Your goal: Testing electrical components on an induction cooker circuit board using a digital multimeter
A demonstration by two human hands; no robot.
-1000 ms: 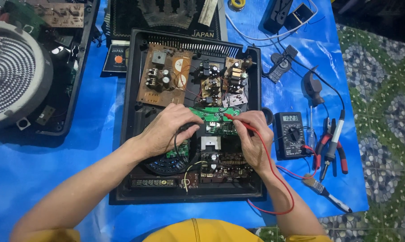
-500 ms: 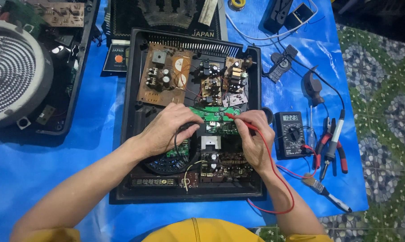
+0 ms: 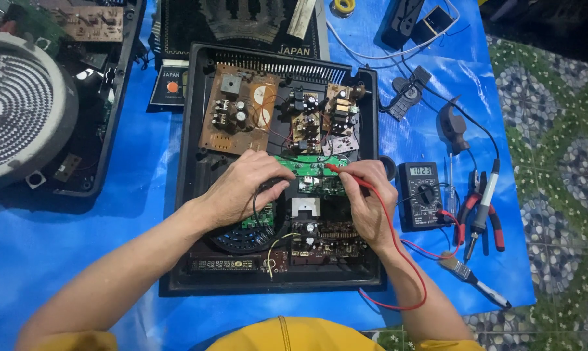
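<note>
- Nearest the person, the front edge of the opened black appliance case (image 3: pixel 177 260) shows a dark display strip (image 3: pixel 225 264), lying on a blue tarp (image 3: pixel 79 247).
- The left hand (image 3: pixel 245 192) rests over the case's middle, fingers curled and pinching a black probe lead (image 3: pixel 260 198) above a round black fan (image 3: pixel 248 234).
- The right hand (image 3: pixel 365 201) is closed around a red test probe (image 3: pixel 346 175), its tip touching the green circuit board (image 3: pixel 310 168) that sits between both hands in the centre of the case.
- The red lead (image 3: pixel 407 273) loops from the right hand down past the wrist and back up to a black multimeter (image 3: pixel 420 195) just right of the case.
- Beside the meter lie red-handled pliers (image 3: pixel 479 208), a soldering iron (image 3: pixel 482 208) and a small brush (image 3: pixel 472 279).
- Farther up in the case sit a brown circuit board (image 3: pixel 235 107) and smaller boards with capacitors (image 3: pixel 323 117).
- Far left, a round coiled heating plate (image 3: pixel 17 110) rests in another open housing.
</note>
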